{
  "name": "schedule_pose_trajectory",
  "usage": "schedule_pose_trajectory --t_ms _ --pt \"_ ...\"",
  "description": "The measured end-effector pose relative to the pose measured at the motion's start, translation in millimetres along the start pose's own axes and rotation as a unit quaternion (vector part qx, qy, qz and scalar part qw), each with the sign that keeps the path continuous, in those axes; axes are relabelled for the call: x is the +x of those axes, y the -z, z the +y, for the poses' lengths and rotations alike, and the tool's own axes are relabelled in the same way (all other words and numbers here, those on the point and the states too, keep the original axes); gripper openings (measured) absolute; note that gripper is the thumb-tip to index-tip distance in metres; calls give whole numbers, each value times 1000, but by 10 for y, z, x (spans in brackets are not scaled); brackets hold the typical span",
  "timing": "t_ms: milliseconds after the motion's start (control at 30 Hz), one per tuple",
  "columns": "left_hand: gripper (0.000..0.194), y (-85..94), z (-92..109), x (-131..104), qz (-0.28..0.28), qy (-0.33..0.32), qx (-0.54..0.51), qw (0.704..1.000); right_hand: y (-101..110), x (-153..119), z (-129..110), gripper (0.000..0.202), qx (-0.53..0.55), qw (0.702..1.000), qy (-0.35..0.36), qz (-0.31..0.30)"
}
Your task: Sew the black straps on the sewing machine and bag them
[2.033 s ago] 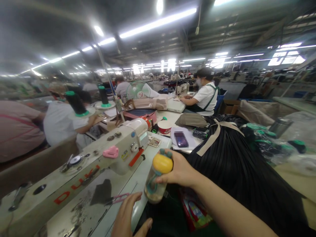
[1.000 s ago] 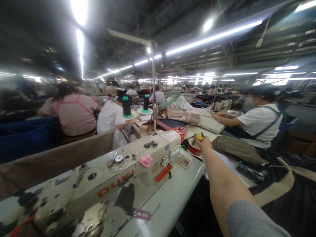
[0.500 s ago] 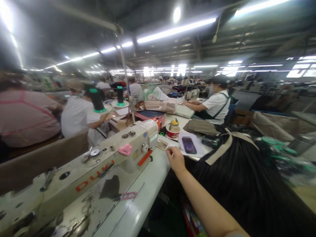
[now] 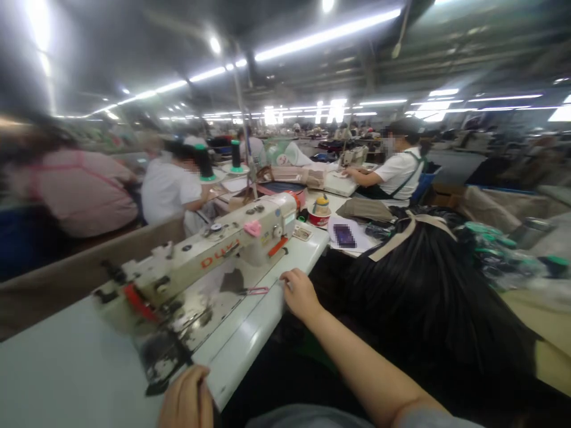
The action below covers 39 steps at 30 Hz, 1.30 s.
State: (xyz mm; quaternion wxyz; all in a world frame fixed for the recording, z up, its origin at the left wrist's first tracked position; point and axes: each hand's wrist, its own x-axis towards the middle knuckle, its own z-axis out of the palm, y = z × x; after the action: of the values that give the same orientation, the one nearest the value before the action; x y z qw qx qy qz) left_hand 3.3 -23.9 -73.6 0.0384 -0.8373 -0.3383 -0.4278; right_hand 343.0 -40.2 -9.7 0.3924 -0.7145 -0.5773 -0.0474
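A white sewing machine (image 4: 232,241) with red lettering lies diagonally across its pale table (image 4: 250,321). At the table's front edge, beyond the pink-handled snips (image 4: 256,290), is my right hand (image 4: 301,294), its fingers curled; whether anything is between them is too small to tell. My left hand (image 4: 185,398) is at the bottom, fingers pressed together beside the needle end of the machine, next to a dark piece (image 4: 163,356). What it grips, if anything, is hidden. A dark grey scrap (image 4: 232,280) rests on the machine bed.
Black strips (image 4: 428,285) tied with a beige band pile up at the right. A phone (image 4: 345,235) lies on white paper beyond the table, near a red-and-white bowl (image 4: 319,217). People sit at machines behind; thread cones (image 4: 235,156) stand beyond the machine.
My right hand has drawn back along the table edge, away from the small tray by the machine's far end. My left hand has come into view at the bottom. The view has shifted left.
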Motion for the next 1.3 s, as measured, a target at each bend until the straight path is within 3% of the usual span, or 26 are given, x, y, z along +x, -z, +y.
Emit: schedule_pose_trajectory --t_ms 100,200,467,700,833,1000,1100,1167,1300 --pt "34 259 14 -13 -13 82 37 996 -61 44 -69 32 14 1000 3 -16" --pt "43 366 -8 8 -64 118 52 990 -190 132 -155 30 22 999 26 -36" --pt "53 226 -197 225 -163 148 64 973 -620 320 -394 18 20 991 93 -91" --pt "32 187 -316 439 -153 165 124 967 -794 243 -323 28 49 991 92 -80" --pt "37 236 -319 423 -146 169 98 970 -716 142 -232 33 97 990 69 -81" --pt "45 305 -284 351 -171 129 126 969 -450 -158 -111 38 203 975 -38 -82" --pt "47 320 -294 272 -184 104 148 966 -221 -343 -20 45 167 980 -92 -55" --pt "48 292 -358 203 -190 92 146 966 -77 -437 97 40 147 978 -133 -69" --pt "56 172 -543 86 -174 96 132 971 224 -563 499 51 91 971 -217 -40"
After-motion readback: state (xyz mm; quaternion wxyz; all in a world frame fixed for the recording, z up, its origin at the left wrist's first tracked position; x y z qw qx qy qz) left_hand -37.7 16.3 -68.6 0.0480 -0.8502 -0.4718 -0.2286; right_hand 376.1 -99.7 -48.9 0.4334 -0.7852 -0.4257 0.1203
